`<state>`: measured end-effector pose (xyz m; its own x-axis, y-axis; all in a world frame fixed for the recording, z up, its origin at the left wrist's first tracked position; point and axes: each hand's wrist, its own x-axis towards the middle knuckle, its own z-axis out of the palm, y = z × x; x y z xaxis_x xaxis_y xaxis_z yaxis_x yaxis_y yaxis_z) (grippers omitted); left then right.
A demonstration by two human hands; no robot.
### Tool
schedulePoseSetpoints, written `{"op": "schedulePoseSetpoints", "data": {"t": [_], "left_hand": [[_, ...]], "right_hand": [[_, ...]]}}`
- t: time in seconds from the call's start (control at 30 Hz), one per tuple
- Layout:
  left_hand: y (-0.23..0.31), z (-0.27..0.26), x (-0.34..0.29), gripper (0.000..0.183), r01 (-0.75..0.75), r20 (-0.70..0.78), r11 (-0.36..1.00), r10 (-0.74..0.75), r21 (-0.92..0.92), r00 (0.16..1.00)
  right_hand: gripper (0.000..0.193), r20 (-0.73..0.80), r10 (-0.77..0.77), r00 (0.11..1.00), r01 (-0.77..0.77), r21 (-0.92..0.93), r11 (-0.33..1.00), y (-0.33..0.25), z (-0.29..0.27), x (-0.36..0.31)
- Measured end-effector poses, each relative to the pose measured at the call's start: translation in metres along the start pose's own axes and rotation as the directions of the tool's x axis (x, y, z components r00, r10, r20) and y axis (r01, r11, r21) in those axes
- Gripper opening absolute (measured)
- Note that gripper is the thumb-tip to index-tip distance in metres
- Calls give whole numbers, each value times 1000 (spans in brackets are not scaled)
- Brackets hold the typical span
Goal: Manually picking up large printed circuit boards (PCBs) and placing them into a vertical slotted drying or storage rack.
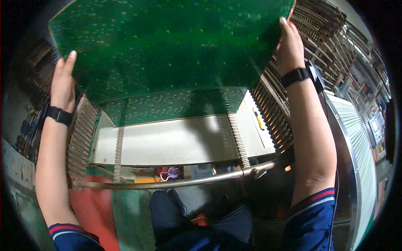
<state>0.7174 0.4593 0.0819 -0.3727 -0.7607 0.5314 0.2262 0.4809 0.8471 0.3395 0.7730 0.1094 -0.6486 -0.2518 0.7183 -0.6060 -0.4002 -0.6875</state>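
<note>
A large green board (176, 46), speckled with small pale marks and edged in a thin copper tone, fills the upper middle. My left hand (63, 83) is closed on its left edge, with the thumb over the face. On the right edge my right hand (289, 48) grips the same board, thumb also on top. Below it, partly covered, a second green board (167, 109) with similar marks lies over a white surface (167, 142). A shadow falls across this lower board and the white surface. The fingers behind the held board are hidden.
Slotted racks stand on the left (81, 129) and right (274, 113). Two ribbed strips (119, 150) (238, 140) cross the white surface. A metal bar (201, 180) runs along the front, near a shelf with small items. A yellow tool (258, 120) lies at right, near a pale ribbed panel (349, 125).
</note>
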Motion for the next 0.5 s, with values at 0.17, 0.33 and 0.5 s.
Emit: {"op": "schedulePoseSetpoints", "data": {"t": [0.17, 0.33, 0.5], "left_hand": [[-9, -9, 7, 62, 43, 155, 998, -49, 37, 987], [-11, -17, 10, 75, -151, -81, 955, 177, 256, 981], [36, 4, 15, 57, -597, 34, 427, 794, 679, 607]], "right_hand": [[30, 128, -333, 934, 343, -575, 743, -3, -33, -12], [32, 219, -101, 971, 180, -384, 906, -84, -14, -86], [42, 775, 470, 423, 292, -608, 738, -148, -36, -217]]}}
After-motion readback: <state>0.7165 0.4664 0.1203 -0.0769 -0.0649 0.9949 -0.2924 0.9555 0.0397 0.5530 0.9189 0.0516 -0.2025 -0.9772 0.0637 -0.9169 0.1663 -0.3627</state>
